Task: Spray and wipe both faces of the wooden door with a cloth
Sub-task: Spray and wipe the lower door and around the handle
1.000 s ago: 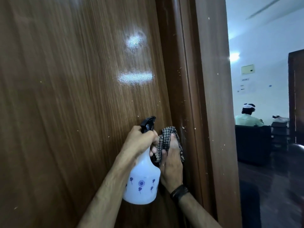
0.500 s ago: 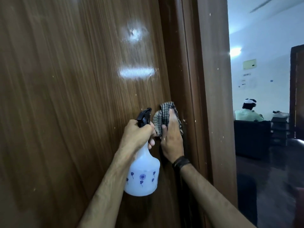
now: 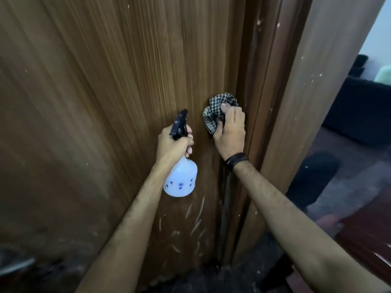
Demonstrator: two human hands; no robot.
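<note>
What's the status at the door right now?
Left hand grips spray bottle. Right hand holds checked cloth against wooden door. Nothing in the way.

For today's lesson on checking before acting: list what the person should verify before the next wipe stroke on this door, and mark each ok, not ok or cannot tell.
1. Cloth gripped in the right hand: ok.
2. Cloth against the wooden door: ok, near its right edge.
3. Spray bottle held firmly by the left hand: ok.
4. Nozzle pointing at the door: ok.
5. Fresh spray on the door in view: not ok, none visible.
6. Liquid left in the bottle: cannot tell.
</note>
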